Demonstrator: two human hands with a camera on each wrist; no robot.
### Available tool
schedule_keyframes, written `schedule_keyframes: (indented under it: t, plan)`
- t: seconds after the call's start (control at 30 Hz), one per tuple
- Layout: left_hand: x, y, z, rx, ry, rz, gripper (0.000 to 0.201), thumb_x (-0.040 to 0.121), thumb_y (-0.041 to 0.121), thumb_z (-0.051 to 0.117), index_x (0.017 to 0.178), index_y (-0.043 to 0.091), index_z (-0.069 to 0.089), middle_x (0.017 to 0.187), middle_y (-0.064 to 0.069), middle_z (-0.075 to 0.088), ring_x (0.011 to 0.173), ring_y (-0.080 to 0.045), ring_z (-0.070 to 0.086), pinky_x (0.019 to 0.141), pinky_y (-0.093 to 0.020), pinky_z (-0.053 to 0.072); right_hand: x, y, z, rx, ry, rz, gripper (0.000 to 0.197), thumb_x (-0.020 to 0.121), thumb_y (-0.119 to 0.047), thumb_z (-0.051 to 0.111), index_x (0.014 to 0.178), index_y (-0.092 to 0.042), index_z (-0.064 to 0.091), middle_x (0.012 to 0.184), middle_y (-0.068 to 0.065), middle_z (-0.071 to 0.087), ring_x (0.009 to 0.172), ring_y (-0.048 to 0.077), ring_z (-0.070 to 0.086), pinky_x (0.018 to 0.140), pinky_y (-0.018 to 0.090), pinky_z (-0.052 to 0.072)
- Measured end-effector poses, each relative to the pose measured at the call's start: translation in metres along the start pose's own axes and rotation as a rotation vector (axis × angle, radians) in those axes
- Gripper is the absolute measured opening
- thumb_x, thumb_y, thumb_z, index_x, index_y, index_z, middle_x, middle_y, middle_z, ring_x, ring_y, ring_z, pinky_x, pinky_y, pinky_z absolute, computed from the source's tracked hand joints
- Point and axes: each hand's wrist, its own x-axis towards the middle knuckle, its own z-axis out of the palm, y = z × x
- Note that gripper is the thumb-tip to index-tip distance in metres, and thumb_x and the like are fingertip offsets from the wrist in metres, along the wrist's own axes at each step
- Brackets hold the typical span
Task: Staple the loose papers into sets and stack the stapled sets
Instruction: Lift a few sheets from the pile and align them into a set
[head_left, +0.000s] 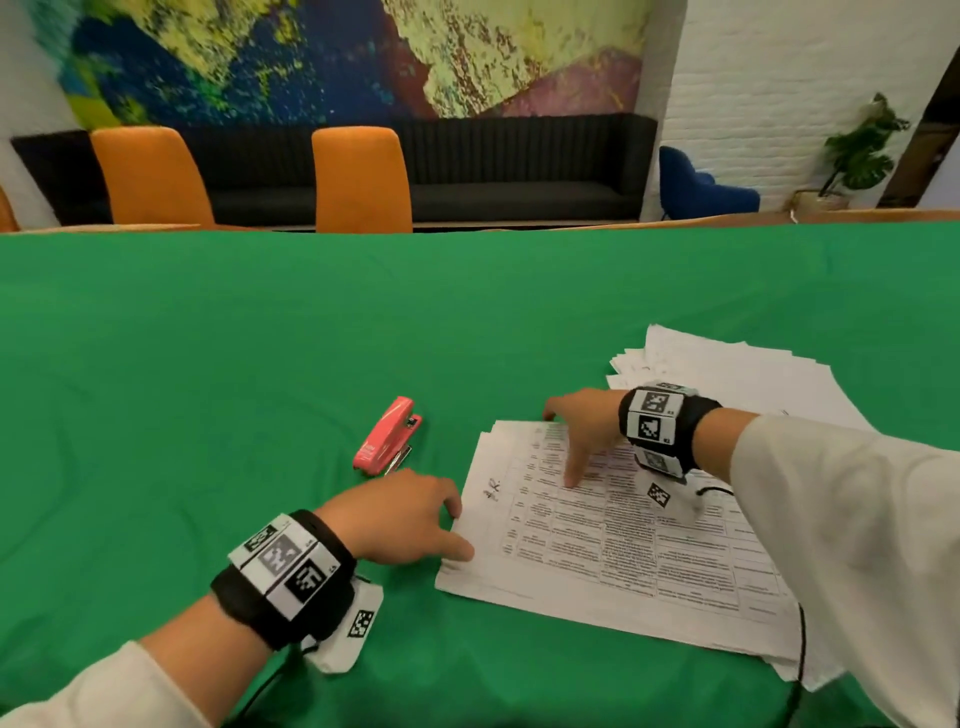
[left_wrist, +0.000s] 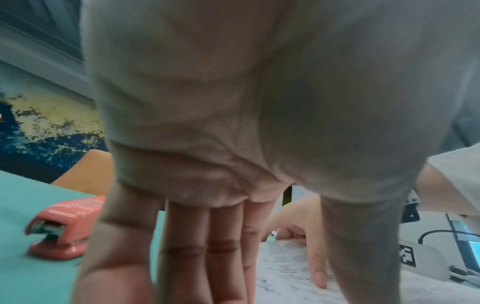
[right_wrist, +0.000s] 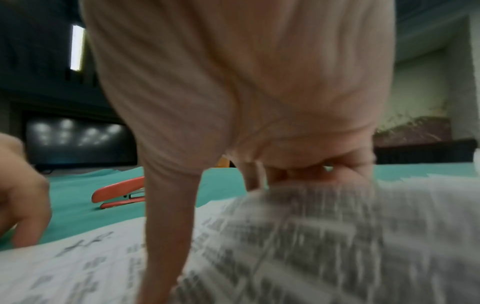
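Note:
A stack of printed papers (head_left: 623, 551) lies on the green cloth in front of me. My right hand (head_left: 576, 436) arches over its far left corner. Its thumb (right_wrist: 168, 226) presses down on the top sheet and its fingers (right_wrist: 298, 174) curl at the far edge, where the paper bulges up, blurred. My left hand (head_left: 415, 514) rests its straight fingers (left_wrist: 221, 246) against the stack's left edge. A red stapler (head_left: 388, 435) lies on the cloth just beyond my left hand, untouched. A second, fanned pile of papers (head_left: 737, 374) lies behind my right wrist.
The green cloth (head_left: 208, 389) covers the whole table. Two orange chairs (head_left: 361, 179) stand at the far edge, with a dark sofa behind them. A thin black cable (head_left: 802, 639) runs from my right wrist over the near papers.

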Motion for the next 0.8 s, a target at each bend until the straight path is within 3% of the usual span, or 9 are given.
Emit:
schedule_keyframes:
  t: [0.1, 0.17, 0.27, 0.33, 0.43, 0.53, 0.63, 0.73, 0.8]
  plan:
    - [0.001, -0.006, -0.002, -0.100, 0.084, -0.013, 0.063, 0.084, 0.065, 0.074, 0.134, 0.033, 0.055, 0.105, 0.013, 0.067, 0.092, -0.009, 0.066, 0.086, -0.033, 0.056, -0.004, 0.012, -0.006, 0.122, 0.045, -0.041, 0.040, 0.078, -0.033, 0.090, 0.112, -0.020, 0.073, 0.104, -0.004, 0.075, 0.098, 0.024, 0.071, 0.082, 0.031, 0.055]
    - [0.005, -0.018, -0.005, -0.269, 0.220, -0.026, 0.078, 0.078, 0.068, 0.077, 0.141, 0.031, 0.050, 0.125, 0.010, 0.061, 0.109, -0.011, 0.063, 0.095, -0.032, 0.052, -0.016, 0.029, -0.016, 0.341, 0.139, -0.026, 0.023, 0.079, -0.033, 0.090, 0.096, -0.022, 0.078, 0.092, -0.005, 0.079, 0.088, 0.023, 0.076, 0.082, 0.035, 0.061]
    - [0.007, -0.033, -0.009, -0.800, 0.433, -0.006, 0.105, 0.054, 0.070, 0.084, 0.144, 0.030, 0.048, 0.136, 0.005, 0.060, 0.124, -0.014, 0.060, 0.105, -0.035, 0.048, -0.046, 0.056, -0.040, 0.780, 0.245, -0.117, 0.024, 0.085, -0.022, 0.084, 0.104, -0.009, 0.077, 0.100, 0.006, 0.081, 0.092, 0.027, 0.078, 0.086, 0.044, 0.063]
    - [0.004, -0.029, -0.013, -1.123, 0.437, 0.081, 0.095, 0.053, 0.057, 0.088, 0.138, 0.036, 0.052, 0.130, 0.009, 0.070, 0.124, -0.013, 0.064, 0.105, -0.041, 0.050, -0.068, 0.068, -0.053, 1.115, 0.268, -0.218, 0.027, 0.091, -0.008, 0.074, 0.117, 0.000, 0.071, 0.111, 0.014, 0.078, 0.102, 0.032, 0.077, 0.088, 0.047, 0.064]
    - [0.000, 0.002, -0.019, -1.300, 0.397, 0.278, 0.074, 0.074, 0.028, 0.088, 0.139, 0.028, 0.053, 0.133, 0.004, 0.071, 0.123, -0.017, 0.068, 0.103, -0.041, 0.055, -0.089, 0.068, -0.056, 1.416, 0.305, -0.332, 0.032, 0.095, 0.000, 0.064, 0.126, 0.000, 0.065, 0.121, 0.018, 0.075, 0.109, 0.036, 0.074, 0.084, 0.047, 0.064]
    - [0.007, 0.032, -0.034, -1.365, 0.603, 0.335, 0.049, 0.090, 0.003, 0.074, 0.136, 0.011, 0.059, 0.130, -0.006, 0.073, 0.120, -0.027, 0.069, 0.105, -0.049, 0.055, -0.092, 0.058, -0.043, 1.549, 0.358, -0.400, 0.040, 0.091, 0.001, 0.066, 0.131, 0.001, 0.062, 0.125, 0.022, 0.072, 0.113, 0.039, 0.072, 0.089, 0.050, 0.063]
    - [0.003, 0.045, -0.060, -1.398, 0.801, 0.300, 0.028, 0.091, 0.006, 0.073, 0.119, 0.007, 0.069, 0.113, -0.012, 0.078, 0.106, -0.035, 0.075, 0.097, -0.055, 0.058, -0.092, 0.052, -0.033, 1.632, 0.425, -0.428, 0.046, 0.089, 0.001, 0.068, 0.134, 0.001, 0.060, 0.128, 0.021, 0.071, 0.115, 0.038, 0.071, 0.092, 0.051, 0.061]
    - [-0.007, 0.046, -0.084, -1.359, 0.949, 0.340, 0.032, 0.082, 0.012, 0.083, 0.111, 0.006, 0.073, 0.100, -0.009, 0.081, 0.092, -0.030, 0.079, 0.077, -0.041, 0.065, -0.098, 0.052, -0.036, 1.670, 0.477, -0.442, 0.044, 0.091, -0.002, 0.067, 0.134, -0.002, 0.062, 0.130, 0.017, 0.071, 0.116, 0.036, 0.071, 0.092, 0.052, 0.061]
    - [-0.010, 0.047, -0.095, -1.336, 1.020, 0.382, 0.035, 0.081, 0.018, 0.083, 0.113, 0.007, 0.073, 0.101, -0.006, 0.081, 0.091, -0.024, 0.079, 0.072, -0.032, 0.064, -0.100, 0.051, -0.041, 1.696, 0.478, -0.441, 0.039, 0.095, -0.004, 0.064, 0.134, -0.004, 0.062, 0.129, 0.016, 0.072, 0.115, 0.035, 0.072, 0.092, 0.052, 0.061]
